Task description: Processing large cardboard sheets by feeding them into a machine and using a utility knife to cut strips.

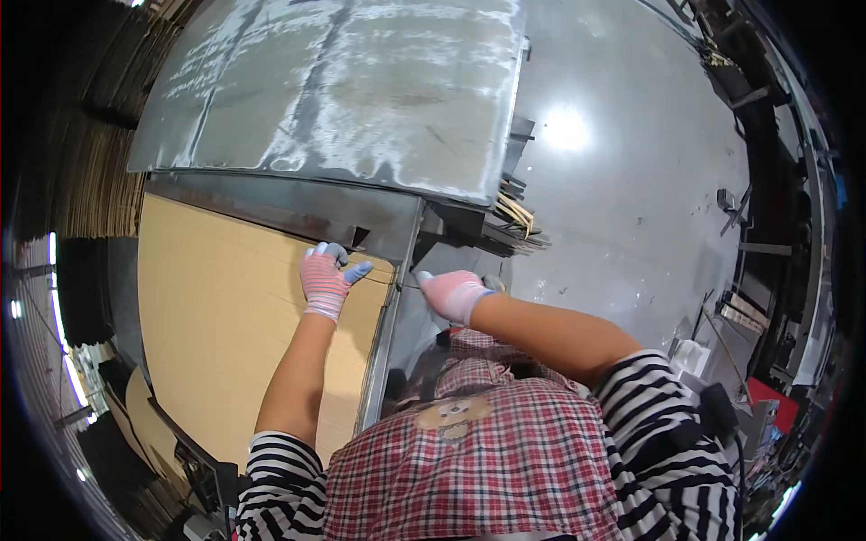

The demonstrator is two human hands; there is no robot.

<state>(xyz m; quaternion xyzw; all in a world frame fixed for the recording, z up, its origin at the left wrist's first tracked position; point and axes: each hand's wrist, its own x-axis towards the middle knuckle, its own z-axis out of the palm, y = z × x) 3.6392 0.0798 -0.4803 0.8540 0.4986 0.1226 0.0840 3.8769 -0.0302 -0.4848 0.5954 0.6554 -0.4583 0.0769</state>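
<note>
My left hand [327,279], in a pink-striped glove with grey fingertips, is over the near-right corner area of a tan wood sheet [225,316]. Its thumb points right, apart from the bent fingers. Just past the sheet's right edge is my right hand [454,294], in a pink and white glove, its thumb toward the left and most fingers hidden beneath. A thin dark line [406,286] runs between the two hands near the sheet's corner; whether either hand grips it is unclear.
Beyond the sheet lies a large grey metal plate [406,99] with whitish streaks. A metal rail [374,361] borders the sheet on the right. Scrap strips [514,216] lie beside the plate on the grey floor [622,207]. Stacked brown sheets [95,180] stand at left.
</note>
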